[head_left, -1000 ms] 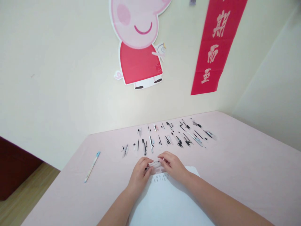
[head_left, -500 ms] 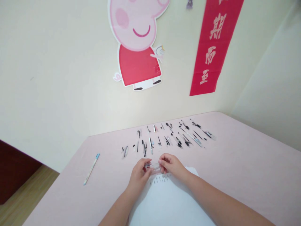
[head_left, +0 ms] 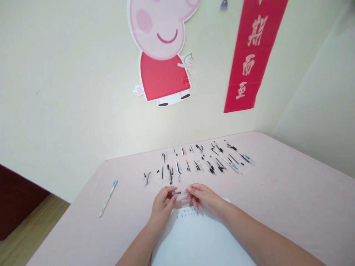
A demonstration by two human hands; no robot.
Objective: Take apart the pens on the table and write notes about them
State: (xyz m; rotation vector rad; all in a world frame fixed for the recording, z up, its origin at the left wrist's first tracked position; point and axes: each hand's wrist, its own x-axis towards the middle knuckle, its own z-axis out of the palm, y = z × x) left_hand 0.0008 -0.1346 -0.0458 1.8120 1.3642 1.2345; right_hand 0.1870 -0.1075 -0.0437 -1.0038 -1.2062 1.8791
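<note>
Both my hands are close together above the near edge of the table. Between the thumb and fingers of my left hand (head_left: 163,202) is a pen part (head_left: 176,192), clear with a dark end pointing right. My right hand (head_left: 205,196) pinches a thin, pale or clear piece (head_left: 186,191) at its fingertips; its exact kind is too small to make out. A narrow gap separates the two pieces. Below the hands lies a white sheet of paper (head_left: 202,236) with rows of small dark marks near its top.
Several taken-apart pens (head_left: 170,174), with caps, refills and barrels, lie in two rows across the back of the pink table (head_left: 83,229). One white pen with a blue cap (head_left: 108,199) lies apart at the left. The wall (head_left: 91,111) rises behind the table.
The clear piece that spanned both hands has given way to a gap, with a dark end showing at my left fingers. Both hands have shifted slightly.
</note>
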